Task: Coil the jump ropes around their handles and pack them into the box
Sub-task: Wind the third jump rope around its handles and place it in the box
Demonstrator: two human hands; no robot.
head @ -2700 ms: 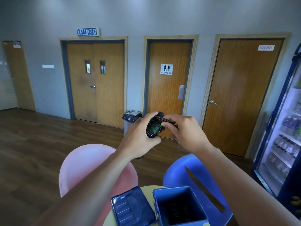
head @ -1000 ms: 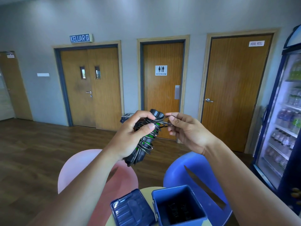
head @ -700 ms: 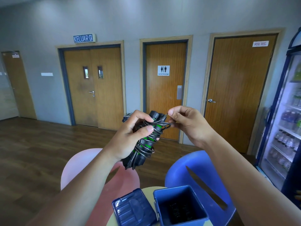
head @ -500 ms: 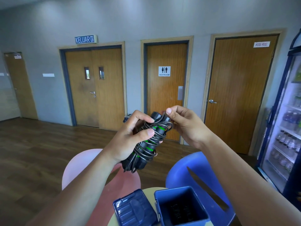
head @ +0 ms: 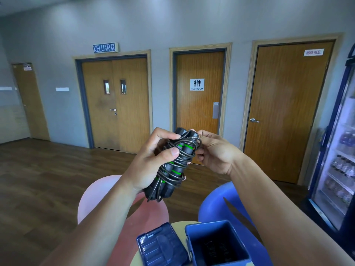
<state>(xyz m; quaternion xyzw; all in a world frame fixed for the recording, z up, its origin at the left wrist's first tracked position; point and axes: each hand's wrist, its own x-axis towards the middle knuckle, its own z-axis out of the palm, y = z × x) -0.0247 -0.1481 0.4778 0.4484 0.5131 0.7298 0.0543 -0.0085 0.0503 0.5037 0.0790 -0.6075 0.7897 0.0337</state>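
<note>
A jump rope [head: 173,166] with two black handles ringed in green is held at chest height, its dark cord coiled many times around both handles. My left hand [head: 151,162] grips the bundle from the left, thumb pressed across the coils. My right hand [head: 213,152] touches the bundle's upper right and pinches the cord at the handle tops. Below, a blue box [head: 218,244] stands open on a small round table; dark coiled rope lies inside. Its blue lid [head: 161,246] hangs open to the left.
A pink chair [head: 99,196] and a blue chair [head: 217,200] stand beyond the round table [head: 178,224]. A drinks fridge [head: 338,160] lines the right edge. Wooden doors fill the far wall across a dark wood floor.
My right hand has closed in on the handle tops, taking the last loose cord up against the bundle. The bundle has tilted from end-on to nearly upright and lowered slightly.
</note>
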